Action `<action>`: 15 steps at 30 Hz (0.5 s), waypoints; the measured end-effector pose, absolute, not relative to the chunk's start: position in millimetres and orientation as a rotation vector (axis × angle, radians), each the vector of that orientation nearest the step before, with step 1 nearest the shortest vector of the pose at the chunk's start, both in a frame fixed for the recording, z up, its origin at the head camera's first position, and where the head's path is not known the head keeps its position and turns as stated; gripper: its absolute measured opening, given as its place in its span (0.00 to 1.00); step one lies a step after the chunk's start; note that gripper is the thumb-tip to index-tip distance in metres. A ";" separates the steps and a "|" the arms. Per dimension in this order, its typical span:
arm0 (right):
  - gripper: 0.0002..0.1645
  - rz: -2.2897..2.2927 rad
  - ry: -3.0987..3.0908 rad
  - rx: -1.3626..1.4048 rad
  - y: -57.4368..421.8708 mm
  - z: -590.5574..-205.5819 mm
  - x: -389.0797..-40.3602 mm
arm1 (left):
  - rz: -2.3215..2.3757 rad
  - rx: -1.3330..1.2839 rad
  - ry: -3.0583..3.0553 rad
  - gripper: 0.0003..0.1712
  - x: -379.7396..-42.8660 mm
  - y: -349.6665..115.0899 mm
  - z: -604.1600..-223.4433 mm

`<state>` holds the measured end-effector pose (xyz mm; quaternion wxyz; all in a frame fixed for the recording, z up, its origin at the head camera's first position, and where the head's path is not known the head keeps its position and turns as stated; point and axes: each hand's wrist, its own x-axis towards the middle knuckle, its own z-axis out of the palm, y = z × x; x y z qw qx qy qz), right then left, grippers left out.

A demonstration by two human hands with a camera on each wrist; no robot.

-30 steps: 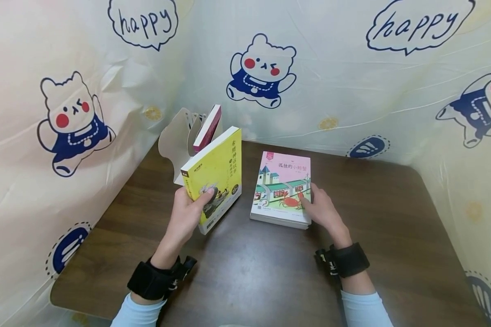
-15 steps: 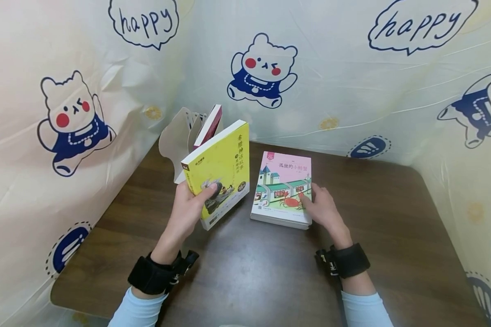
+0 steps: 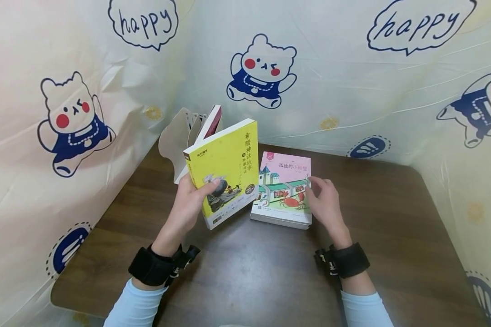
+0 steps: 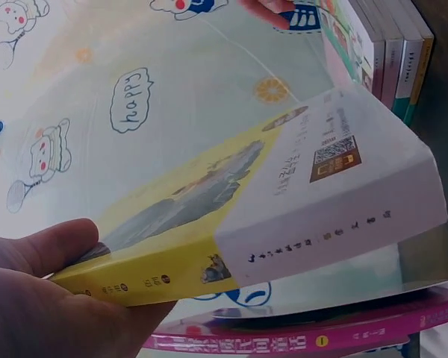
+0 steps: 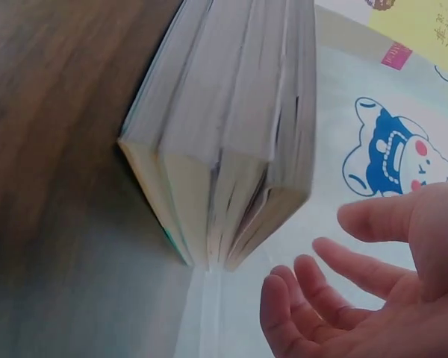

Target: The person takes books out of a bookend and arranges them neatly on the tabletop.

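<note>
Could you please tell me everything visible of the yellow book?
The yellow book is thick, closed and paperback-looking. Its cover has Chinese characters down the upper right, a dark grey illustration and a white lower band with a QR code; the spine is yellow with a white lower end. The left hand grips it by the spine edge, thumb on the cover. It is tilted, in front of the beige holder and left of the pink-topped book stack.

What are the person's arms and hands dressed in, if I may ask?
The left hand and right hand wear no gloves. Light blue sleeves stop short of wide black wristbands, each with a small black fitting on its inner side.
</note>
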<state>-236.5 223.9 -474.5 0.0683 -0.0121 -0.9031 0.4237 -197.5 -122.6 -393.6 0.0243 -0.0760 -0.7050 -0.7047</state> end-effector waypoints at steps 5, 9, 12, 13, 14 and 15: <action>0.24 1.285 -2.676 -0.040 219.3 -469.9 -233.8 | -2.253 -0.266 -2.151 0.24 -204.4 -123.7 -396.4; 0.23 1.309 -2.675 -0.007 216.5 -467.2 -232.9 | -2.303 -0.282 -2.149 0.25 -209.9 -123.7 -398.4; 0.23 1.346 -2.673 0.026 215.2 -465.4 -232.3 | -2.346 -0.292 -2.139 0.25 -213.9 -123.3 -399.4; 0.22 1.360 -2.673 0.034 214.7 -464.8 -231.9 | -2.358 -0.296 -2.135 0.25 -214.9 -123.1 -399.3; 0.22 1.375 -2.673 0.043 214.5 -464.1 -231.5 | -2.371 -0.299 -2.130 0.25 -215.9 -123.0 -399.3; 0.22 1.392 -2.671 0.052 214.2 -463.2 -231.2 | -2.382 -0.304 -2.127 0.25 -217.1 -123.0 -399.5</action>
